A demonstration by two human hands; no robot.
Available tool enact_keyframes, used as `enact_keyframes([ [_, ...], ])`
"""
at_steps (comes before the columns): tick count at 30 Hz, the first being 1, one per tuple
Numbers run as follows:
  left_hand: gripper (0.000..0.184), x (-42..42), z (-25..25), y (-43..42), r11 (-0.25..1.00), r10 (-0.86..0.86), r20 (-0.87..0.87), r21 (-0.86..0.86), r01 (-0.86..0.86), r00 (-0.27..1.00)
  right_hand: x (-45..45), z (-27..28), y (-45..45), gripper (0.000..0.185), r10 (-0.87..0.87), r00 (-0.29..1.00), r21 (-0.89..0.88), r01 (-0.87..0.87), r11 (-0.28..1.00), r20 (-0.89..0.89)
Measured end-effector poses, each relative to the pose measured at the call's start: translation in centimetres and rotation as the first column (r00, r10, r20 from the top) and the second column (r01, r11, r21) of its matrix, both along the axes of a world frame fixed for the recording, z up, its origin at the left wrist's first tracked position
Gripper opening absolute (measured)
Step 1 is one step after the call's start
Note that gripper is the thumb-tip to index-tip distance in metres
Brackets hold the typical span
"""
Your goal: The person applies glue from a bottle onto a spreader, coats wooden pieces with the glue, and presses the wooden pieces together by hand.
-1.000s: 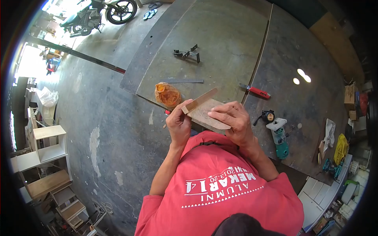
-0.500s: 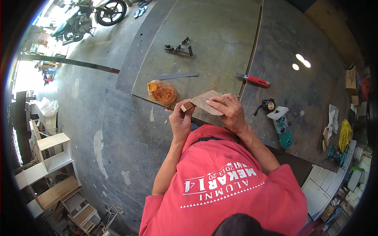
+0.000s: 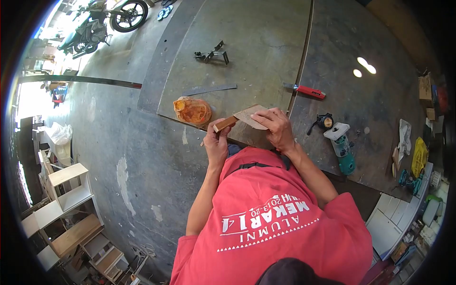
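My left hand (image 3: 216, 147) is closed around one end of a short wooden strip (image 3: 226, 124), thumb and fingers gripping its sides. The strip points up and to the right, its cut end facing left. In my right hand (image 3: 277, 129) is a folded piece of sandpaper (image 3: 250, 117), pinched between thumb and fingers. The sandpaper lies over the strip's far end and hides part of it. Both hands are just above the near edge of the worktable (image 3: 266, 52). Left of the strip stands an orange-stained plastic container (image 3: 193, 111).
A steel ruler (image 3: 211, 90) and black metal bracket (image 3: 212, 53) lie farther back. To the right are a red utility knife (image 3: 309, 91), a headlamp (image 3: 325, 121) and a teal power trimmer (image 3: 343, 154). Wooden shelving (image 3: 71, 199) stands at lower left, a motorcycle (image 3: 90, 33) at upper left.
The sandpaper has shifted right and up along the strip, uncovering more of the wood near my left hand. The view has shifted slightly.
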State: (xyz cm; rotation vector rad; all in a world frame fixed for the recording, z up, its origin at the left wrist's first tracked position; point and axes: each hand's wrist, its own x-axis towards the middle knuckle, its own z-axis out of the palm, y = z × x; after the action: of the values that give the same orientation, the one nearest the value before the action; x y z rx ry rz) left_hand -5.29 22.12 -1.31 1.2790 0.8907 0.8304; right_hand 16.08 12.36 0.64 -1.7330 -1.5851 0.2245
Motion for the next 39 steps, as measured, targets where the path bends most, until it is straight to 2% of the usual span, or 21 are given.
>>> enact_keyframes([
  [3, 0.027, 0.1, 0.2, -0.1, 1.000, 0.001, -0.024, 0.012, 0.000, 1.000, -0.1, -0.4, 0.1, 0.056, 0.018, 1.000, 0.020, -0.018, 1.000, 0.005],
  [5, 0.023, 0.5, 0.3, -0.2, 0.996, 0.085, -0.013, -0.006, -0.085, 0.996, 0.1, -0.2, 0.1, 0.053, 0.073, 0.997, 0.035, -0.072, 0.997, -0.015],
  [8, 0.023, 0.1, 0.3, -0.1, 0.998, 0.063, -0.010, -0.018, -0.064, 0.998, 1.3, 0.4, -0.4, 0.049, 0.120, 0.993, -0.003, -0.120, 0.993, 0.009],
  [11, 0.022, -0.1, -0.2, 0.0, 0.999, 0.048, -0.022, 0.014, -0.048, 0.999, 2.0, -0.8, -0.6, 0.046, 0.028, 0.999, 0.015, -0.029, 0.999, 0.023],
  [18, 0.027, -0.5, -1.0, -0.1, 0.999, 0.042, -0.005, -0.012, -0.042, 0.999, 1.6, -2.1, -0.3, 0.046, 0.019, 0.997, 0.040, -0.022, 0.999, 0.080],
  [21, 0.024, -1.1, -1.7, -0.2, 0.995, 0.077, 0.046, -0.072, -0.073, 0.996, 2.0, -1.6, -1.1, 0.046, 0.074, 0.993, 0.004, -0.075, 0.997, 0.088],
  [23, 0.026, -1.7, -2.5, -0.2, 0.980, 0.093, 0.127, -0.189, -0.068, 0.988, 2.5, -0.7, -1.4, 0.047, 0.070, 0.992, -0.033, -0.067, 0.997, 0.101],
  [27, 0.027, -2.1, -1.0, -0.3, 0.956, 0.149, 0.160, -0.276, -0.101, 0.976, 2.4, 0.1, -0.8, 0.046, 0.020, 0.991, -0.002, -0.020, 1.000, 0.129],
  [30, 0.027, -2.5, 1.2, -0.3, 0.973, 0.139, 0.224, -0.212, -0.091, 0.965, 2.0, 2.2, -0.3, 0.044, 0.010, 0.976, 0.049, -0.021, 0.999, 0.219],
  [32, 0.028, -2.6, 3.2, -0.3, 0.990, 0.123, 0.265, -0.095, -0.101, 0.956, 1.9, 4.0, 0.1, 0.040, -0.015, 0.947, 0.128, -0.027, 0.991, 0.321],
  [33, 0.028, -2.7, 4.1, -0.3, 0.990, 0.126, 0.270, -0.093, -0.105, 0.955, 1.8, 4.9, 0.4, 0.040, -0.012, 0.946, 0.130, -0.032, 0.991, 0.325],
  [38, 0.030, -3.0, 7.8, 0.0, 0.968, 0.154, 0.218, 0.161, -0.191, 0.964, 1.3, 8.0, 1.4, 0.038, -0.053, 0.931, 0.253, -0.043, 0.967, 0.361],
  [39, 0.030, -3.1, 8.3, 0.0, 0.967, 0.154, 0.223, 0.164, -0.193, 0.963, 1.3, 8.3, 1.3, 0.038, -0.053, 0.930, 0.256, -0.045, 0.966, 0.364],
])
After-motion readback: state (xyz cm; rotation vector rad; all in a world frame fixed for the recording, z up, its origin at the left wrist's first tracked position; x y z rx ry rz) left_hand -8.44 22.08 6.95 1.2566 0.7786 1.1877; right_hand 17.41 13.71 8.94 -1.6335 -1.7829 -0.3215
